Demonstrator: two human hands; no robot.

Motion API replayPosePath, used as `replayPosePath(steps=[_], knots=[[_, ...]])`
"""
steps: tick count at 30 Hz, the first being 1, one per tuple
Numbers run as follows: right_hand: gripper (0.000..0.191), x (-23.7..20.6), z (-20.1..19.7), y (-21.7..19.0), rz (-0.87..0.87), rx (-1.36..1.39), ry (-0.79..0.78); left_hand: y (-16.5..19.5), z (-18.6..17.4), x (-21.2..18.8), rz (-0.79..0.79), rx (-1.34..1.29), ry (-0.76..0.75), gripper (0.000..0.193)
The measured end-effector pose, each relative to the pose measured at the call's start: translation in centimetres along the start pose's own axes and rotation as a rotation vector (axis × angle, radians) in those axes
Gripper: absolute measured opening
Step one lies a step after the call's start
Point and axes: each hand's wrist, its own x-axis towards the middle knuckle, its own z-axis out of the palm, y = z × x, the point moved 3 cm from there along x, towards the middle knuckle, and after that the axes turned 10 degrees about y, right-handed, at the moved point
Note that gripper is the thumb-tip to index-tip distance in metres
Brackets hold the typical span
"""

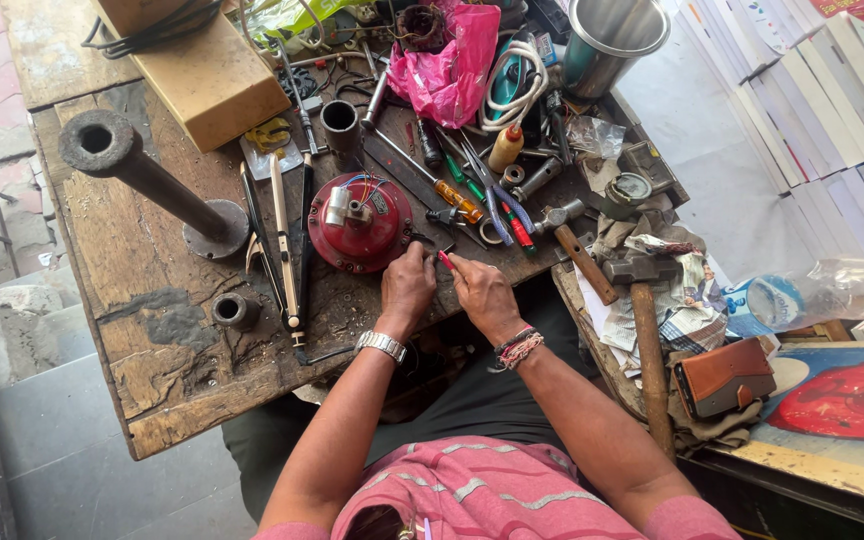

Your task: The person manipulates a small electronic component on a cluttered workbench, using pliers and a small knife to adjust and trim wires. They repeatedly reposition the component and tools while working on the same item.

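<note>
Pink striped cloth (472, 490) covers our chest below both forearms. Our left hand (407, 290) wears a metal watch (382, 346), and its fingers (422, 258) curl narrow beside a small red-tipped piece (444, 260). Our right hand (484, 292) pinches that piece between closed fingers (459, 264). Just beyond the left fingers sits a round red housing (360, 222) with wires, on the worn wooden desk (142, 300). A hammer (642, 310) lies right of the right fingers.

Round regulator (360, 222) on workbench (142, 280), left of hammer (642, 300).
</note>
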Motion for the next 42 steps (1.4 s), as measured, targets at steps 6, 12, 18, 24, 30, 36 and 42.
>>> replayPosePath(steps=[6, 12, 18, 24, 30, 36, 42], knots=[[0.028, -0.4, 0.5, 0.3, -0.018, -0.055, -0.051, -0.2, 0.1, -0.1, 0.013, 0.001, 0.005, 0.013], [0.024, -0.2, 1.1, 1.4, -0.137, -0.056, -0.082, -0.4, 0.4, -0.4, 0.032, 0.012, 0.021, 0.013], [0.03, -0.9, 0.5, 1.3, -0.136, -0.131, -0.123, 0.3, 0.4, -0.5, 0.049, 0.03, 0.058, 0.014], [0.026, -0.9, -2.0, 1.5, -0.12, -0.179, -0.117, 0.7, -0.7, -1.0, 0.033, -0.053, 0.089, 0.011], [0.025, 0.9, -3.4, 1.2, -0.187, -0.447, 0.031, 0.8, -1.7, -1.8, 0.083, -0.254, 0.245, 0.013], [0.016, 2.2, -0.4, -0.7, -0.29, -0.409, -0.058, 0.2, -1.8, -2.3, -0.009, -0.303, 0.293, 0.028], [0.019, 4.3, 0.0, -1.3, -0.363, -0.38, 0.024, -0.3, -1.6, -2.5, -0.031, -0.323, 0.296, 0.038]])
